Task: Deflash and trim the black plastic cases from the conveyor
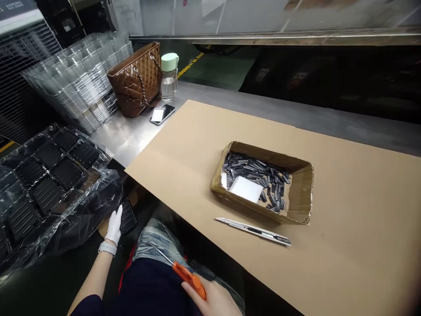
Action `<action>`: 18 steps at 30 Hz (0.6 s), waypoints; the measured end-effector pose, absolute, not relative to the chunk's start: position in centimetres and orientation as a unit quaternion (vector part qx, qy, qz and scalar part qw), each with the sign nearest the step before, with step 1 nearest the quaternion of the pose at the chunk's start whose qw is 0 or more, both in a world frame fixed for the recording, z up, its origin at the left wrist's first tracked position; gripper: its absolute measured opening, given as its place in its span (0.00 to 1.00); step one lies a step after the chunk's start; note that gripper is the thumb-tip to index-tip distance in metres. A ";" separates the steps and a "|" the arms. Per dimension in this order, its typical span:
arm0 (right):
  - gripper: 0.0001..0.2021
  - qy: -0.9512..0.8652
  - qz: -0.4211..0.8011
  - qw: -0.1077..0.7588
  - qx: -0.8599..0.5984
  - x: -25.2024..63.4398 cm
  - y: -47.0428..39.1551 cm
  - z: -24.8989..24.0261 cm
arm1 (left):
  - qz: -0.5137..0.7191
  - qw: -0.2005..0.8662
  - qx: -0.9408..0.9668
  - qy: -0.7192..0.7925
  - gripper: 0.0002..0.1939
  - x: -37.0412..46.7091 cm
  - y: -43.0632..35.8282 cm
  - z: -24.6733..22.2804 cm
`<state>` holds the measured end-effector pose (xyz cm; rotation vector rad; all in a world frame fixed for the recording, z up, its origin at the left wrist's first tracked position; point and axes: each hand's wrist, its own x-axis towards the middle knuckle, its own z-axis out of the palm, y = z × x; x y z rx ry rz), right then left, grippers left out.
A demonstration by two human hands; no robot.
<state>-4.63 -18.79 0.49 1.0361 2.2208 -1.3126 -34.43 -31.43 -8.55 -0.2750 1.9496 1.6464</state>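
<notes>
My left hand (pixel 114 226), in a white glove, is low at the left beside the table. It grips the edge of a black ribbed plastic part (pixel 128 217); the fingertips are partly hidden. My bare right hand (pixel 213 296) is closed around an orange-handled tool (pixel 189 278) with a long thin metal shaft, held over my lap and pointing up and left. The exact kind of tool is unclear. Similar black parts (pixel 67 171) lie in rows under clear plastic film (pixel 88 197) left of my left hand.
On the cardboard-covered table (pixel 174 162) stands an open carton (pixel 304 193) with many small black pieces and a white block (pixel 246 188). A utility knife (pixel 253 230) lies before it. Behind are a phone (pixel 167 112), brown handbag (pixel 134 83), bottle (pixel 168 87) and stacked clear trays (pixel 82 79).
</notes>
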 end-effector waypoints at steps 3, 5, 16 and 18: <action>0.24 0.759 -0.491 0.175 0.390 -4.6 -18.0 0.2 | 0.585 0.331 -0.050 0.739 0.08 -34.5 -31.1 -8.0; 0.25 0.756 -0.487 0.173 0.402 -4.7 -17.3 0.0 | 0.577 0.372 -0.010 0.728 0.10 -34.7 -30.7 -7.4; 0.25 0.757 -0.530 0.177 0.339 -4.3 -17.2 0.8 | 0.687 0.446 -0.087 0.567 0.12 -34.5 -31.8 -7.4; 0.26 0.755 -0.529 0.173 0.347 -4.1 -17.1 0.5 | 0.701 0.474 -0.101 0.523 0.12 -33.9 -32.4 -7.3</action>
